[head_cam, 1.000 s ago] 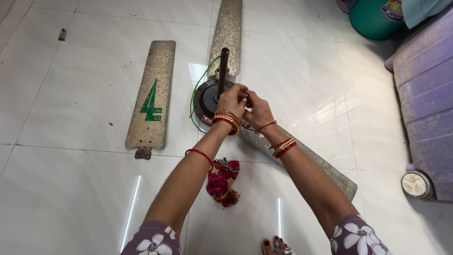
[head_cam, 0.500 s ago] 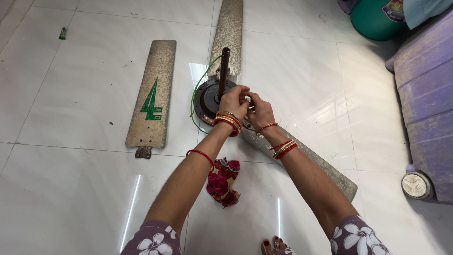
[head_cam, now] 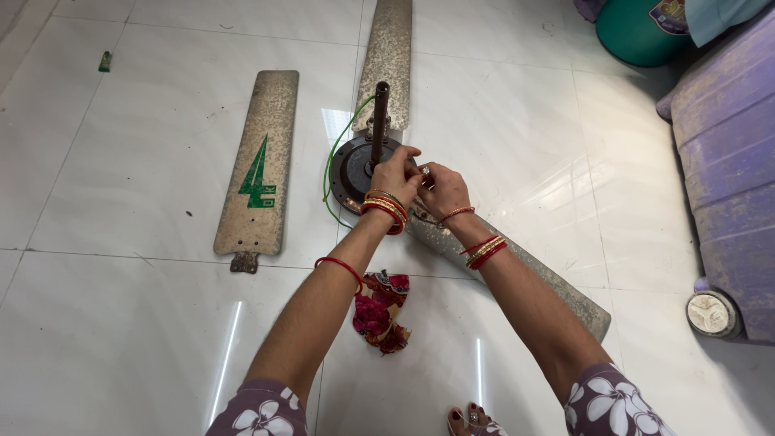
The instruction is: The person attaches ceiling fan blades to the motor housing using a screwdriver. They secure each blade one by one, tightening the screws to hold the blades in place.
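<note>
White tiled floor: everything is carried on it, and glare is seen on the tiles
Fan motor: a dark round housing is set near the middle of the floor, towards its far edge, with a brown rod standing upright from its centre
Green wire: it is looped along the left side of the motor
Left hand: it is laid on the right rim of the motor, fingers bent and pinched on something small that cannot be made out
Right hand: it is held just beside the left hand, touching it, fingers curled inwards; what is grasped cannot be told
Attached blades: one blade is pointed at the far edge, another is run under the right forearm towards the near right
Loose blade: it is laid apart on the left, marked in green
Red cloth: it is bunched between the forearms
Purple drum: it is placed at the right edge
</note>
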